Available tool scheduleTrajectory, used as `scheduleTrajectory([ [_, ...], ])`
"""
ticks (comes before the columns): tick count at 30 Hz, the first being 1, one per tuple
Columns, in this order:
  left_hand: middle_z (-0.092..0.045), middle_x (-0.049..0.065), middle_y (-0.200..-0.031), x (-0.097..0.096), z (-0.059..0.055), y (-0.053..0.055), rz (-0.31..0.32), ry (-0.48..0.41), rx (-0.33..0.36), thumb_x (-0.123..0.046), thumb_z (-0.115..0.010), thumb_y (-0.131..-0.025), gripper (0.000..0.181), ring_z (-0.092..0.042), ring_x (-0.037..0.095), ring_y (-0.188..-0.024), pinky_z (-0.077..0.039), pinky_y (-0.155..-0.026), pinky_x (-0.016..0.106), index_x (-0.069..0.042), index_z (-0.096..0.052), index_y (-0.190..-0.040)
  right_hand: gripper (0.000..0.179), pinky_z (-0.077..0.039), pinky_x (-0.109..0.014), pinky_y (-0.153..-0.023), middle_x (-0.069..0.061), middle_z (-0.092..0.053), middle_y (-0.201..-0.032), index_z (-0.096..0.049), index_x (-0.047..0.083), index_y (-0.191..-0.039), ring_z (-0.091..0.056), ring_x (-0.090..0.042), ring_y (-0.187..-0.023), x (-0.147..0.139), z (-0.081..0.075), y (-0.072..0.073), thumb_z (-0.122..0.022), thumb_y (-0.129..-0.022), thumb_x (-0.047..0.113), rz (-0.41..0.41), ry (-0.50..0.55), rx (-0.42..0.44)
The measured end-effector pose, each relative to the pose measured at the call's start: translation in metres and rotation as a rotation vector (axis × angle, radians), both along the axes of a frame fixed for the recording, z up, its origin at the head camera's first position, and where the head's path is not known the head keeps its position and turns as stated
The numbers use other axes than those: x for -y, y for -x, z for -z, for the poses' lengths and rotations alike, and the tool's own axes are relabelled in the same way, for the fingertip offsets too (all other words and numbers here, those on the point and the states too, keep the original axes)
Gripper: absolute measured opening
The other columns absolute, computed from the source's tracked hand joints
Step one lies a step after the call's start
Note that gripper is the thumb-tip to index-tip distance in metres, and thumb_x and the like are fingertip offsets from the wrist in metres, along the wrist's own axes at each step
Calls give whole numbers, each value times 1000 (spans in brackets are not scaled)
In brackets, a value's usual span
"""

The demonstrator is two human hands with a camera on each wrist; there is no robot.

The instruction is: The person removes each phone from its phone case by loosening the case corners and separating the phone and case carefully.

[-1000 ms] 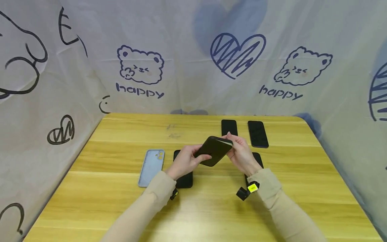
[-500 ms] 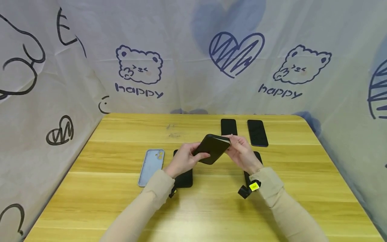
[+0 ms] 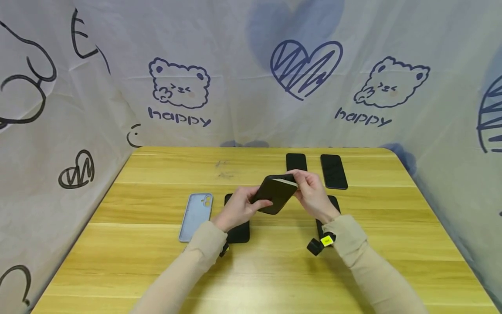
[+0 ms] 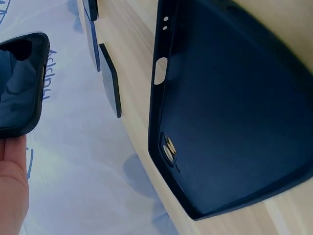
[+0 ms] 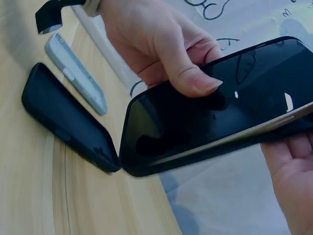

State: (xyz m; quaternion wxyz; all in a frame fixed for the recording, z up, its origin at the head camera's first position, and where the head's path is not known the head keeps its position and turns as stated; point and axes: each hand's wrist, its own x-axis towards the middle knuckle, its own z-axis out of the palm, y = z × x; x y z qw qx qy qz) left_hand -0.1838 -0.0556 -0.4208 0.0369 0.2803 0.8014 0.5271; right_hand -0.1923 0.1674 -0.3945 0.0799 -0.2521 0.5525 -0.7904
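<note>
Phone and case: we are finding the phone [image 3: 276,196] sitting partly in a black case [image 5: 254,139], the pair hanging above the table [image 3: 98,261] between both hands.
Long axis: we are seeing it running from near to far, its far end leaning right.
Left hand: the left hand [image 3: 243,207] is pinching phone and case together from the left, thumb pressing on the screen.
Right hand: the right hand [image 3: 311,192] is pinching at the far right corner; we are not able to tell whether the phone is also caught in that pinch.
Gap: we are noticing a pale phone edge showing above the case rim at the far end and right side, so we are judging the right hand nearer to it.
Below left: a second case [image 3: 240,231] is lying near the light blue case [image 3: 196,218].
</note>
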Motion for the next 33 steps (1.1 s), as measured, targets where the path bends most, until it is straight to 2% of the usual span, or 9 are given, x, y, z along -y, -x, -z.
scheduleTrajectory([
  [4,-76,12,-112,-3,0,-1,18,-16,33,-19,-71,-94,26,-75,22,-98,-60,-76,25,-8,-73,-118,32,-58,-17,-72,7,-74,-91,-74,19,-98,-71,-4,-81,3,-2,1,-49,-103,38,62,-2,92],
  [8,-76,14,-110,-5,2,-2,-9,-46,82,-20,-71,-95,28,-76,24,-96,-62,-76,27,-8,-71,-120,31,-59,-19,-71,6,-76,-93,-74,19,-97,-74,-5,-82,4,-2,2,-48,-105,35,99,20,158],
  [14,-77,13,-106,-9,5,-5,-105,-88,130,-22,-74,-93,27,-76,21,-88,-61,-75,29,-8,-73,-117,29,-60,-22,-72,5,-77,-101,-73,19,-106,-75,-7,-87,2,-2,3,-46,-106,31,74,21,138],
  [18,-78,10,-104,-11,3,-6,-142,-101,153,-24,-75,-93,27,-74,17,-87,-60,-77,30,-10,-74,-115,29,-60,-23,-76,4,-77,-105,-71,19,-112,-75,-8,-91,1,-3,2,-44,-107,28,38,48,106],
  [20,-78,9,-104,-13,2,-6,-151,-99,159,-25,-75,-93,27,-74,16,-87,-60,-77,29,-12,-74,-116,29,-60,-23,-76,5,-77,-104,-71,19,-113,-74,-7,-90,1,-3,2,-43,-108,26,58,49,95],
  [24,-76,11,-110,-15,-1,-7,-103,-116,211,-28,-70,-97,31,-74,17,-91,-61,-78,30,-11,-71,-122,32,-57,-18,-67,8,-78,-95,-72,20,-109,-71,-4,-79,5,-5,3,-40,-110,21,170,33,127],
  [27,-73,15,-118,-13,-3,-8,-18,-141,289,-29,-64,-101,35,-75,22,-97,-62,-82,33,-9,-65,-129,35,-52,-15,-60,8,-77,-91,-71,19,-107,-68,-2,-72,7,-5,4,-37,-110,17,222,25,182],
  [30,-67,18,-130,-8,-4,-10,70,-159,366,-22,-60,-103,38,-72,27,-110,-60,-91,36,-8,-58,-138,35,-51,-14,-60,8,-77,-90,-70,18,-108,-66,-2,-70,7,-6,5,-35,-110,18,246,21,223],
  [33,-59,17,-143,-3,-4,-11,138,-180,415,-14,-56,-104,44,-64,30,-125,-55,-102,40,-7,-49,-147,32,-56,-16,-66,7,-77,-94,-70,17,-109,-69,-2,-76,5,-7,6,-38,-110,20,265,47,243],
])
